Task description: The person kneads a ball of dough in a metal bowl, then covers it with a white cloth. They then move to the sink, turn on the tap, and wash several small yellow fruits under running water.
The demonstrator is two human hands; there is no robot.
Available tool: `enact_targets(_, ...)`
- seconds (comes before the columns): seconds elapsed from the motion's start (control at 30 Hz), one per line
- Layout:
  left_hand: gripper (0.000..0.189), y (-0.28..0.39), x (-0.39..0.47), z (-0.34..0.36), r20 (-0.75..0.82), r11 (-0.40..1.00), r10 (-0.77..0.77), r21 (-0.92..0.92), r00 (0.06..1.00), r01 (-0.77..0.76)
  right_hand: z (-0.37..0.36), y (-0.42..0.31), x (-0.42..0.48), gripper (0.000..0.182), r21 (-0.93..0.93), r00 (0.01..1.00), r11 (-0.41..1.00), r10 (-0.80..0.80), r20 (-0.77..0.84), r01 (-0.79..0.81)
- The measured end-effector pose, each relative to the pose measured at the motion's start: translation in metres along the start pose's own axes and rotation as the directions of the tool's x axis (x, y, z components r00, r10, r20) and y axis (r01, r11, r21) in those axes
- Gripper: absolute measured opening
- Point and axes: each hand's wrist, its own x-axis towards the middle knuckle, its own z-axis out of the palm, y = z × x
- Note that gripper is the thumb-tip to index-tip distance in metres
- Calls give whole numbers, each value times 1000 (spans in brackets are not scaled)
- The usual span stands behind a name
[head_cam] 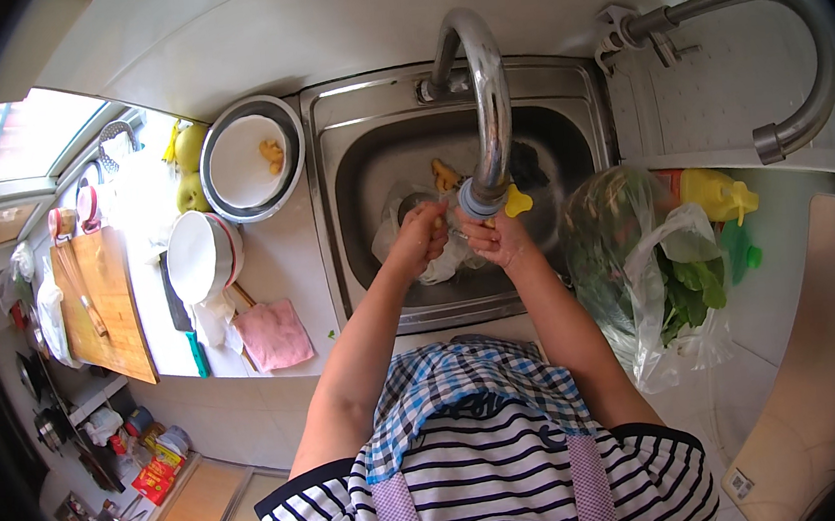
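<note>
Over the steel sink [369,152], both my hands are held close together below the chrome faucet [490,95]. My left hand [419,239] is curled, fingers bent inward; a small yellowish bit shows near the thumb, too small to name surely. My right hand [497,241] is curled palm up, partly hidden by the faucet's blue-grey nozzle [478,202], which has a yellow tab [518,201]. Whatever lies within its fingers cannot be made out. A knobby piece of ginger root [445,175] lies in the basin behind my hands. Clear plastic bag film [387,235] lies crumpled around and below them.
Left stands a white bowl [238,161] holding ginger [272,156], nested in a metal basin [212,182]. Nearer are another white bowl [191,258], a pink cloth [274,334] and a knife with a teal handle [198,355]. Right, a plastic bag of leafy greens [612,242] adjoins the sink.
</note>
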Motion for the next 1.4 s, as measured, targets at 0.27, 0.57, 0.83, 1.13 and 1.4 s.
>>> enact_targets(0.27,35,-8,6,9,-135,991,-20,-134,991,2,2,4,3,34,-53,982,999,16,190,-6)
enact_targets(0.57,29,-6,5,-5,86,982,57,-185,995,-41,27,-3,16,10,-518,925,817,-362,-115,255)
enact_targets(0.83,33,-15,13,1,90,934,50,-356,995,-15,14,15,25,26,-990,726,-104,-673,137,90)
enact_targets(1.13,48,-14,8,21,-3,940,330,87,944,-329,-23,13,-13,47,-889,939,450,-334,-79,85)
enact_targets(1.4,45,2,-24,34,384,-287,465,918,798,-274,-9,-22,-43,23,-945,867,326,-459,-192,-37)
